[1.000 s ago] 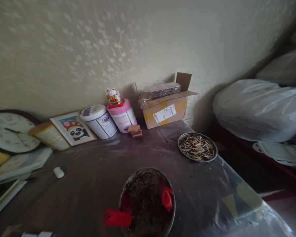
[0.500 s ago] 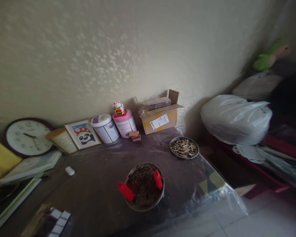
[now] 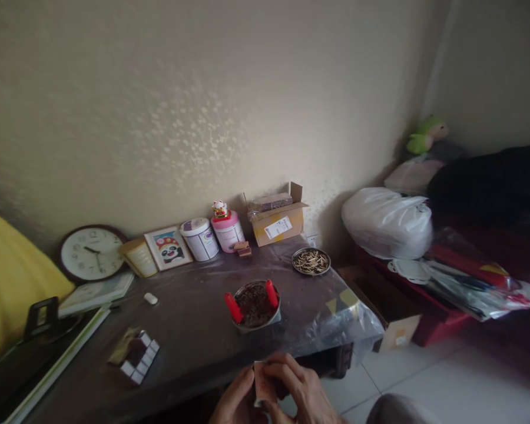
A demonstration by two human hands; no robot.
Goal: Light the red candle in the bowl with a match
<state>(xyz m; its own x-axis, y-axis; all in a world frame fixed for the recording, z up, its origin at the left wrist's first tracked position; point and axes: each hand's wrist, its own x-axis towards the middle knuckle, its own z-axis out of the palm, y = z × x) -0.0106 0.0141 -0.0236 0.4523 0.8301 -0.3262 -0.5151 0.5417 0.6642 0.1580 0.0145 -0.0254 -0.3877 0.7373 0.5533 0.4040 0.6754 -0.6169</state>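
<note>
A small reddish box (image 3: 263,381) is pinched between the left hand (image 3: 235,403) and right hand (image 3: 304,393), both closed on it, just off the near edge of the surface (image 3: 189,330). Both hands have just come into view as the camera pulled back. The red-handled bowl (image 3: 254,303) stands just beyond; open floor (image 3: 424,383) lies to the right.

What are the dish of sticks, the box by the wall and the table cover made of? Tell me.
Dish of sticks: likely metal, shiny grey rim. Box: brown cardboard, matt, folded flaps. Table cover: clear plastic sheet, glossy, crumpled over the corner.
</note>
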